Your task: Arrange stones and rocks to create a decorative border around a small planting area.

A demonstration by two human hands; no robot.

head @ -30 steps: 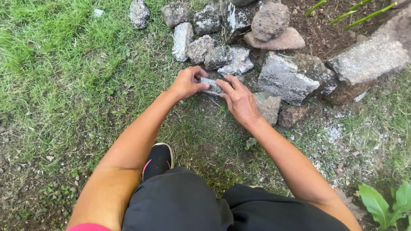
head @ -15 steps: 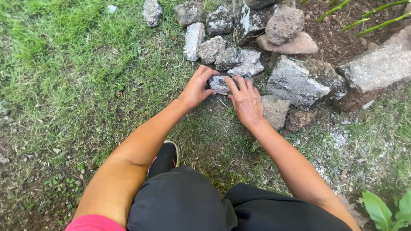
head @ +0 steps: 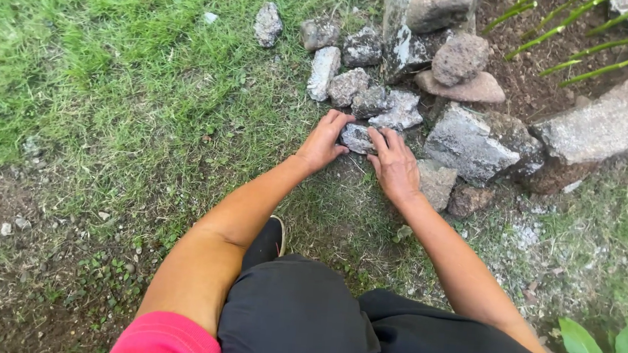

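A small grey stone point(head: 356, 137) lies on the ground at the near edge of a rough line of rocks, and both hands are on it. The left hand point(head: 323, 141) presses against its left side, fingers curled over the top; the right hand point(head: 393, 164) covers its right side, fingers spread across it. Together they form a narrow grip closed on the stone.

Just beyond the grip sit a pale flat stone point(head: 400, 111) and a lumpy grey one point(head: 347, 86). To the right of the grip stands a large angular block point(head: 473, 143), with a smaller tan stone point(head: 436, 183) beside the right wrist. Farther out, a round rock point(head: 460, 59) rests on a flat pinkish slab point(head: 478, 88). Grass point(head: 127, 80) spreads left of the grip. No packages, labels or signs show.
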